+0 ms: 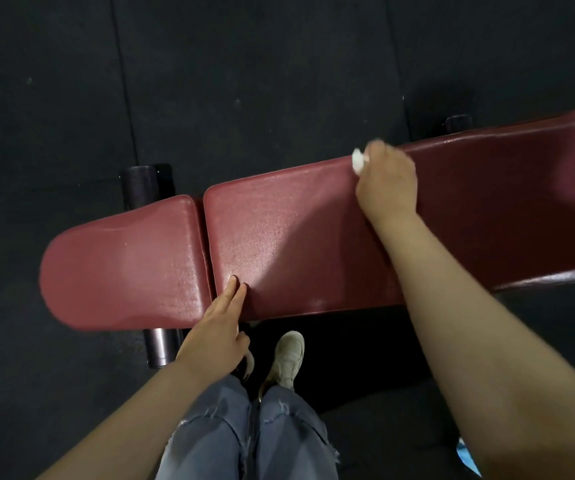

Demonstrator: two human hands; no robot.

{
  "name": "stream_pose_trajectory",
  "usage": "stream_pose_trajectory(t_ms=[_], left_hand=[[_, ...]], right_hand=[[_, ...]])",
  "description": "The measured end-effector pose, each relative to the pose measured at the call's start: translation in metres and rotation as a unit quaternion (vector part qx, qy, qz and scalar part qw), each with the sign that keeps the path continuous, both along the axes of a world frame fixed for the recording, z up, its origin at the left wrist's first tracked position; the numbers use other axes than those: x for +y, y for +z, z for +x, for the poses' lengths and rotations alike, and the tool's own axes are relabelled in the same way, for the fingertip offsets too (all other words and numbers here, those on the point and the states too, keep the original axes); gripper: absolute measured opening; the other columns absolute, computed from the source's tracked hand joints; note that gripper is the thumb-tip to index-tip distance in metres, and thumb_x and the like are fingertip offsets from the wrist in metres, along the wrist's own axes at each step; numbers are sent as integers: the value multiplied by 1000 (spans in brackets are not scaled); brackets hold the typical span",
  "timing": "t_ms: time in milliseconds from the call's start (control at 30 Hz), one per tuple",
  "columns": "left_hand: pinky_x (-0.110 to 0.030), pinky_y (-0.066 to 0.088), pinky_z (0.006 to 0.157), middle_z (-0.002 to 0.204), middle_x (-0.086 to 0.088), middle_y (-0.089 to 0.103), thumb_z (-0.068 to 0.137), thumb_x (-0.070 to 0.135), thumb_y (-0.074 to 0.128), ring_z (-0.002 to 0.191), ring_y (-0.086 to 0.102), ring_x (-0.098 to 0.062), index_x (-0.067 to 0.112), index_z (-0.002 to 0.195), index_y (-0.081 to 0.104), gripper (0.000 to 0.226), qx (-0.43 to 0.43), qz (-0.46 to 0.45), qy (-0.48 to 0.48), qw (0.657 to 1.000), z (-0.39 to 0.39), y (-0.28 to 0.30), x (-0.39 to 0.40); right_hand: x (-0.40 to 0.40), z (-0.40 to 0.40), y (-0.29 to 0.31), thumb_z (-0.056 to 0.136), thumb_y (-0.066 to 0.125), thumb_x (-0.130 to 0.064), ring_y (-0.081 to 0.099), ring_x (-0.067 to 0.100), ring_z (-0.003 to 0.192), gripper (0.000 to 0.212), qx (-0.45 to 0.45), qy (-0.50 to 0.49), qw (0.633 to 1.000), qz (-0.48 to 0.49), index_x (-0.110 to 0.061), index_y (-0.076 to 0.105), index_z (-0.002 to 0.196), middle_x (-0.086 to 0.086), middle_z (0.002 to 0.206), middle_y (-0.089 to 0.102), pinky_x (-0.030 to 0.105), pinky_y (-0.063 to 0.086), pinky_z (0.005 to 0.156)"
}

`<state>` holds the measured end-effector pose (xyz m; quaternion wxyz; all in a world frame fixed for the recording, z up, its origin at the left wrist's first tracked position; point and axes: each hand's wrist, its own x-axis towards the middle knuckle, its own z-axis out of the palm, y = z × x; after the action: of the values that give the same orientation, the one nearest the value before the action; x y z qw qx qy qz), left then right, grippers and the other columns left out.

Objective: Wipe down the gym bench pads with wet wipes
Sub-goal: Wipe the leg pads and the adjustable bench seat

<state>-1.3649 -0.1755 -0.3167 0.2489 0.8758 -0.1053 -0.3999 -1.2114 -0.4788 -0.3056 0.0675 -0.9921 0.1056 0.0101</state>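
jeans [244,434]: grey-blue, frayed at the knees, at the bottom edge of the view, nearest the camera.
blue scrap [466,457]: a bit of blue material at the lower right edge, beside the right forearm; too little showed to tell what it was.
shoe [288,358]: pale, worn, toe pointing toward the bench, standing on the dark floor just short of the pad's near edge.
left hand [217,329]: flat and empty, fingers straight and close together, their tips resting on the near edge of the long pad right beside the gap between the two pads.
roller [158,346]: dark cylinder sticking out from under the seat pad's near edge, just left of the left wrist.
seat pad [123,261]: short, dark red, rounded at its left end, lying flat, surface creased and shiny.
long pad [296,237]: dark red, running from the narrow gap off to the right edge of the view, cracked texture near the gap.
right hand [386,181]: reaching across the long pad to its far edge, fingers curled closed around the wipe, pressing it on the pad.
wipe [358,161]: white, bunched, poking out past the knuckles at the far edge of the long pad.
far roller [140,183]: dark cylinder behind the seat pad.
floor [244,64]: black rubber mats with seams.
containers: i could tell of none.
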Motion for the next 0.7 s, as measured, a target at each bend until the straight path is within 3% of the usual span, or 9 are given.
stream_pose_trajectory(t_ms=[133,233,400,500,600,700], left_hand=[[-22,23,113,163,6,-20,93,17,54,152,1,-14,18,158,-3,87,34,10,1,999,4,2,-5],[-29,20,118,163,4,-23,94,20,55,153,-1,-16,18,158,-6,89,58,14,1,998,7,7,-8],[-33,25,120,162,2,-26,94,21,53,153,-4,-18,16,157,-8,88,82,13,-23,996,14,7,-5],[-30,26,117,161,3,-27,95,25,53,153,-2,-17,18,157,-8,87,86,14,-52,995,18,6,2],[-32,28,118,161,5,-28,97,26,51,152,-1,-16,19,158,-7,84,95,19,-71,993,22,7,6],[-35,28,118,161,4,-27,97,26,51,153,0,-16,18,158,-6,84,96,18,-75,992,21,7,5]], right_hand=[[10,10,-4,92,51,-10,60,39,83,12,11,-25,1000,-4,-3,57,100,19,92,65,40,38,69],[12,-86,-3,79,54,1,60,36,73,20,7,1,1000,4,-7,62,95,13,81,64,40,45,64],[14,-227,15,80,64,1,63,25,74,22,152,-34,988,14,-12,66,97,3,85,67,37,48,67],[17,-182,10,80,68,0,61,28,67,19,102,5,995,5,-13,66,95,4,79,67,36,43,63],[28,-82,0,92,59,-14,60,35,70,3,31,31,999,-19,-13,61,89,11,78,64,39,40,63],[42,6,-6,98,46,-23,60,38,86,19,26,21,999,-10,-8,58,99,15,93,64,44,40,74]])
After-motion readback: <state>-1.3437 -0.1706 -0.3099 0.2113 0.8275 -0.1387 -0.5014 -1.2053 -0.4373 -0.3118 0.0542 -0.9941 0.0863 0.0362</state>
